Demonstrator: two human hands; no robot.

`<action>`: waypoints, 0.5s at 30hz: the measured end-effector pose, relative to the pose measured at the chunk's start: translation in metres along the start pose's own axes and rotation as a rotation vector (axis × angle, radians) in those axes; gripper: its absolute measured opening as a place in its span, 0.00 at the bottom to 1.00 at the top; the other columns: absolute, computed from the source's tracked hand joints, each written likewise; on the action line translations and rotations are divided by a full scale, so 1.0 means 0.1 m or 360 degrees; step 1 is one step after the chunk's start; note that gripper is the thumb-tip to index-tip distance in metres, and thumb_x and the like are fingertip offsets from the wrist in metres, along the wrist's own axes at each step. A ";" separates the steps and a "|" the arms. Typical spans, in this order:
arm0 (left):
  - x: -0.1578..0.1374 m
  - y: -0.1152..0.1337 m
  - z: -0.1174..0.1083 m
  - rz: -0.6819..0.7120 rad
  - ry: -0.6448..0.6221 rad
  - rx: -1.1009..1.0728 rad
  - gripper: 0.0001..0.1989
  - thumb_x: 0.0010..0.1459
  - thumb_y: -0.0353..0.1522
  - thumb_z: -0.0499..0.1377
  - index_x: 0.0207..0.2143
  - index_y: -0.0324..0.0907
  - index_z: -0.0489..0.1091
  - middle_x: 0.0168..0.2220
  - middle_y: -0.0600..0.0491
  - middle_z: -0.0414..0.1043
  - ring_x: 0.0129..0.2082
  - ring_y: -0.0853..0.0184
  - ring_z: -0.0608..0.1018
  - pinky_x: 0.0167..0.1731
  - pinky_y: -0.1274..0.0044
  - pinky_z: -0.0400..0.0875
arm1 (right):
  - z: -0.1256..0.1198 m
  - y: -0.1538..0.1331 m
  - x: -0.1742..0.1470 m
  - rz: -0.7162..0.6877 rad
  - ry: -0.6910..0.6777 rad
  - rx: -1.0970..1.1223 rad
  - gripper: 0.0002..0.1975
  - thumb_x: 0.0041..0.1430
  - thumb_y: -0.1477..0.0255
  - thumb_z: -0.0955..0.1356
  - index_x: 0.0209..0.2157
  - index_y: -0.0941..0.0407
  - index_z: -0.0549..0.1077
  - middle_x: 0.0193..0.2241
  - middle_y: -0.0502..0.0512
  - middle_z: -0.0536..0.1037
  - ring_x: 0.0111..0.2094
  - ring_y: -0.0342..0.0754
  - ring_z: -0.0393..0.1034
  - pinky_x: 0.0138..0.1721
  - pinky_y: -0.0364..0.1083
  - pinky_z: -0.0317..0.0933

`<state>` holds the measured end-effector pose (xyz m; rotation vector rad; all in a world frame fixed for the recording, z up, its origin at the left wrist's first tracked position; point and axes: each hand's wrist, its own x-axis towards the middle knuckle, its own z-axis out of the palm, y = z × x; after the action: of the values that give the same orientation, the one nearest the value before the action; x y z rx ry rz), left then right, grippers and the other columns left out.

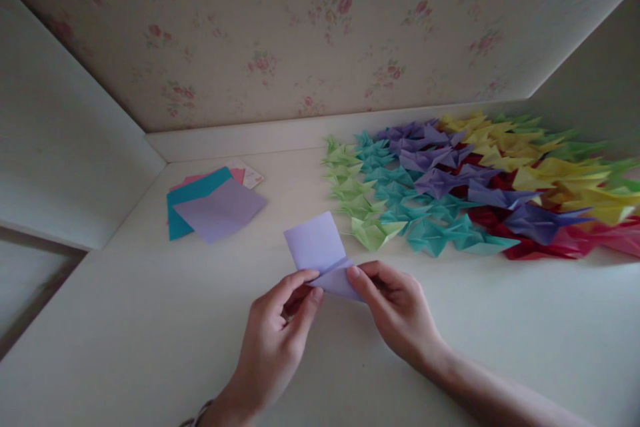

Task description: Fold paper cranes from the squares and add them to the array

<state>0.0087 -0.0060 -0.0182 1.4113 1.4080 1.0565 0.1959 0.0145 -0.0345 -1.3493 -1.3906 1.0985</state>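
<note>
A partly folded sheet of lavender origami paper (316, 241) is held between my two hands, just above or on the white table; I cannot tell which. My left hand (280, 330) pinches its left corner between thumb and fingers. On the other side, my right hand (400, 303) grips the right end of the folded flap, thumb on top. One square panel of the paper stands out toward the back, while a pointed flap lies across the front. The fingers beneath the paper are partly hidden.
Rows of folded paper cranes (440, 183) in green, teal, purple, yellow and red fill the right rear of the table (165, 327). At the left rear lie loose paper sheets (223, 210) in lavender, teal and pink. A floral-papered wall (310, 47) and white side panel (60, 107) border the table.
</note>
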 end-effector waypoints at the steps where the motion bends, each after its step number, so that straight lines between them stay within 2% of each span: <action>1: 0.01 0.00 -0.01 -0.0057 0.0016 -0.0027 0.10 0.61 0.36 0.62 0.44 0.45 0.77 0.35 0.52 0.82 0.33 0.66 0.82 0.34 0.80 0.76 | 0.00 0.00 0.00 0.0004 -0.0010 -0.0010 0.16 0.64 0.60 0.67 0.29 0.57 0.77 0.23 0.52 0.77 0.24 0.44 0.67 0.23 0.41 0.57; 4: 0.05 0.01 -0.04 -0.0135 0.0081 -0.0060 0.10 0.59 0.38 0.63 0.40 0.45 0.80 0.34 0.52 0.83 0.32 0.64 0.83 0.32 0.80 0.77 | -0.01 -0.03 -0.01 -0.0028 -0.0089 -0.0029 0.16 0.64 0.60 0.67 0.30 0.57 0.77 0.24 0.52 0.77 0.24 0.44 0.68 0.23 0.40 0.57; 9: 0.04 0.06 -0.06 -0.0072 0.0230 0.0020 0.07 0.55 0.37 0.67 0.35 0.46 0.83 0.31 0.53 0.84 0.30 0.62 0.84 0.33 0.77 0.79 | -0.04 -0.09 -0.03 -0.0085 -0.0202 0.0000 0.14 0.63 0.61 0.68 0.31 0.56 0.77 0.27 0.52 0.78 0.27 0.44 0.69 0.26 0.40 0.60; 15: 0.02 0.09 -0.03 -0.0248 0.0340 -0.0088 0.06 0.53 0.37 0.68 0.34 0.46 0.83 0.29 0.53 0.84 0.29 0.63 0.83 0.31 0.79 0.77 | -0.05 -0.12 -0.03 -0.0130 -0.0248 -0.0015 0.15 0.64 0.62 0.67 0.28 0.57 0.76 0.24 0.52 0.77 0.26 0.44 0.69 0.25 0.41 0.60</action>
<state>0.0077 -0.0039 -0.0090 1.1553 1.6007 1.1614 0.1981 0.0109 -0.0223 -1.2232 -1.5517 1.1640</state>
